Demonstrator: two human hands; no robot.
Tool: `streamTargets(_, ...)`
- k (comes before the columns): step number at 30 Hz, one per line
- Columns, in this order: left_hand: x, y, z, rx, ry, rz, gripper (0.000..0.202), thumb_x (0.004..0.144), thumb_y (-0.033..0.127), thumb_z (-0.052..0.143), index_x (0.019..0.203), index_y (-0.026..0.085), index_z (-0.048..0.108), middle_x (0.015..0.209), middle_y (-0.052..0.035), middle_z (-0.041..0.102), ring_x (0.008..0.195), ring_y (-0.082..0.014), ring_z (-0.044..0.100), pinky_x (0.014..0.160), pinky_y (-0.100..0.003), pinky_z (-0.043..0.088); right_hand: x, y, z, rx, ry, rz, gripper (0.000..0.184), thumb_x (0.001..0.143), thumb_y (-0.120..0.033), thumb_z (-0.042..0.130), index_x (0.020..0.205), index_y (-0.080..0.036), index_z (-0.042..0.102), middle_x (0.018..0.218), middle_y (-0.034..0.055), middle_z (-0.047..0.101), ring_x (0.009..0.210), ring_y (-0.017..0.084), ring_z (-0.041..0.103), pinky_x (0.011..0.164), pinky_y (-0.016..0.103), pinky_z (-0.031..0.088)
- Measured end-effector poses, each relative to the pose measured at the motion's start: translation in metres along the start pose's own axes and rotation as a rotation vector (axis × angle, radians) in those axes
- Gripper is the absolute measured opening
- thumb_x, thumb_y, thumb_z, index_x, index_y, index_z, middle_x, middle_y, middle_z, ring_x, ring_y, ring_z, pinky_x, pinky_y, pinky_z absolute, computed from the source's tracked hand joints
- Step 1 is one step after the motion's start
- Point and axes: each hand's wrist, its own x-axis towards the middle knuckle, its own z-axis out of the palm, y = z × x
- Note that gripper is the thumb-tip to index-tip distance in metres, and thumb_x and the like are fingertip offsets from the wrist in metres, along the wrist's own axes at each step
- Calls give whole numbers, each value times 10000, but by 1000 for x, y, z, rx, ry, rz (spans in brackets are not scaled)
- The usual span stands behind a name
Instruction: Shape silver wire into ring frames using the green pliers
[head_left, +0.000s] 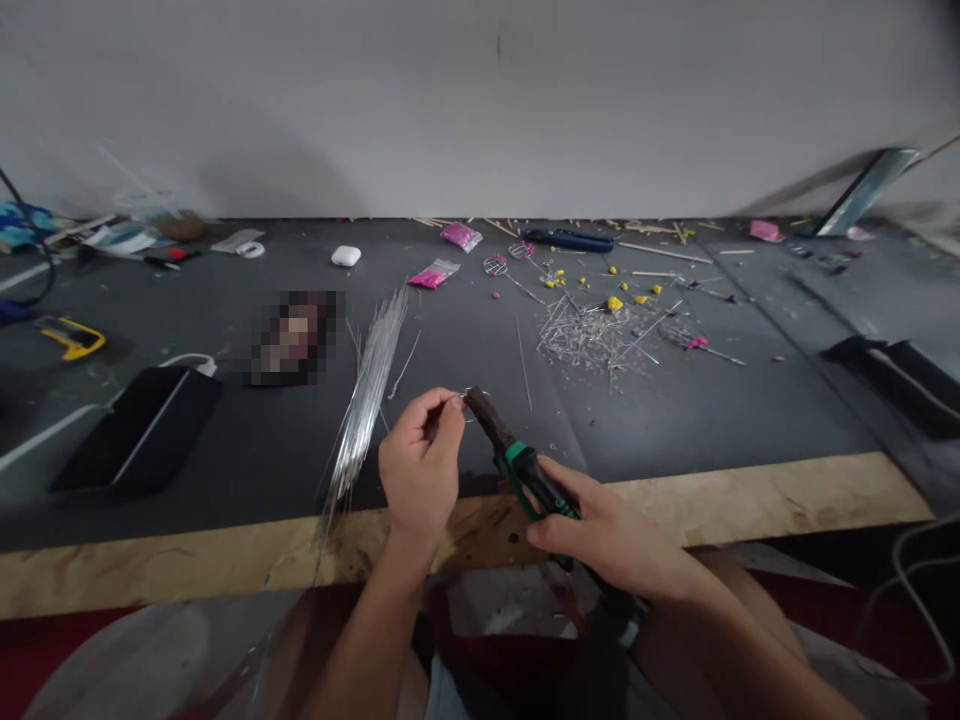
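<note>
My left hand (421,462) is closed in a pinch, thumb against forefinger, on a thin piece of wire (472,418) that shows as a fine curved line. In my right hand (604,525) is a pair of pliers (513,452) with green and black handles. Their dark jaws point up and left and meet the wire right beside my left fingertips. Left of my hands lies a bundle of straight silvery wires (367,395), its near end reaching over the wooden table edge. One loose straight wire (523,362) lies beyond the pliers.
A heap of short wire pieces (589,335) with yellow bits (615,304) lies at right. Pink packets (435,273), a white earphone case (346,256) and a blue tool (568,240) are farther back. On the left are a black power bank (139,430) and a yellow cutter (79,340).
</note>
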Motion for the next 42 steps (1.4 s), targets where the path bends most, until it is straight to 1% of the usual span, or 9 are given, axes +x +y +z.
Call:
streamTargets(6,0,1,0,-6,-10,27,120,817,270,556,817,196,651,728,16,657,683,-107,584,629,-200,447,0,-3,1,-9,13,-12,135,720,-129,500,837,-193,477,777,-32,443,716,116,400,628,238,333)
streamTargets(10,0,0,1,-9,-17,22,113,819,260,548,811,191,638,707,13,640,669,-106,573,604,-201,438,1,-3,3,-22,27,-4,153,709,-124,497,844,-195,485,739,-42,413,678,110,381,601,232,328)
streamTargets(15,0,0,1,-5,-16,18,124,824,284,540,806,193,623,691,6,631,667,-122,573,565,-214,425,3,-2,6,-33,52,-10,121,702,-131,489,803,-196,473,710,-38,408,643,111,380,565,229,314)
streamTargets(18,-1,1,1,-1,-36,7,134,830,296,529,807,196,615,691,6,628,679,-130,576,557,-218,418,5,-2,6,-39,57,-19,109,704,-138,485,797,-194,473,709,-34,403,647,114,376,559,229,313)
streamTargets(25,-1,2,2,-42,-26,8,108,819,248,530,780,190,612,680,5,635,656,-123,588,639,-233,455,5,0,5,-64,65,-19,134,691,-116,478,799,-196,474,708,-37,423,642,111,386,559,231,307)
streamTargets(35,0,2,5,-109,-33,-38,104,822,239,533,815,175,615,715,-2,653,676,-118,605,679,-236,472,9,4,7,-59,97,-46,106,667,-110,435,717,-201,414,636,-53,360,576,100,344,513,226,267)
streamTargets(42,0,0,5,-141,-48,-35,102,818,242,538,835,177,616,746,-16,654,689,-123,606,689,-244,470,9,3,5,-53,92,-32,115,670,-100,444,737,-194,444,645,-44,375,580,100,350,511,220,277)
